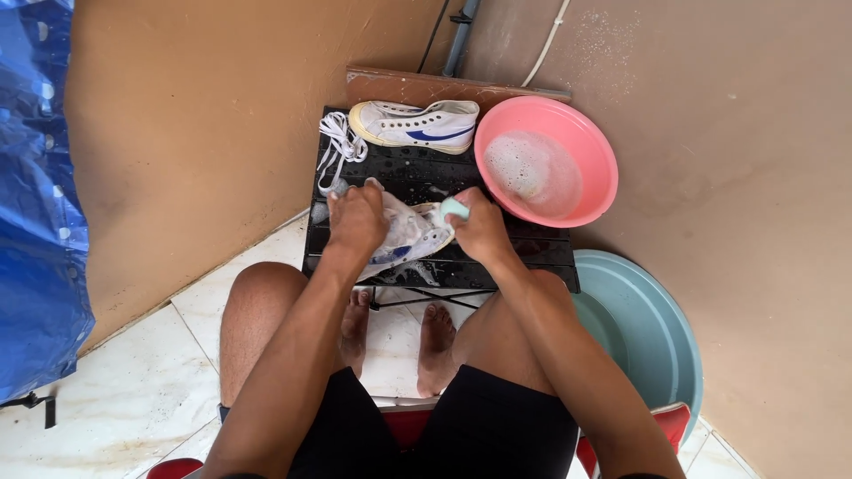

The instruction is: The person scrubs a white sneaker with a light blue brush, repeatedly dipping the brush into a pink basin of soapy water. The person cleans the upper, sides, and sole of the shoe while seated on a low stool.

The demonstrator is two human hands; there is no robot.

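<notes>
Left hand: the left hand (357, 220) is closed over the upper of a wet white sneaker (404, 238), fingers wrapped round the fabric and pinning the shoe to the worktop.
Right hand: the right hand (480, 227) is curled shut on a pale green brush (453, 209), of which only one end shows above the fingers; the brush end meets the right part of the same sneaker.
Sneaker in hand: lies on its side near the middle of the worktop, between the two hands, with a blue marking showing on the near part.
Worktop: a low black slatted worktop (541, 253), wet and flecked with suds, standing in the corner of two tan walls.
Second sneaker: a white high-top sneaker (415, 123) with a blue side stripe rests on its side at the far edge of the worktop, well apart from the hands.
Laces: loose white laces (338, 140) lie in a heap just left of the second sneaker.
Pink basin: a pink basin (546, 160) of foamy water sits at the far right of the worktop, just beside the right hand.
Teal basin: a teal basin (643, 324) stands on the floor to the right, beside the person's right knee.
Floor: white tiles (133, 381); both bare feet rest under the worktop.
Left margin: a blue tarpaulin (35, 195) hangs down.
</notes>
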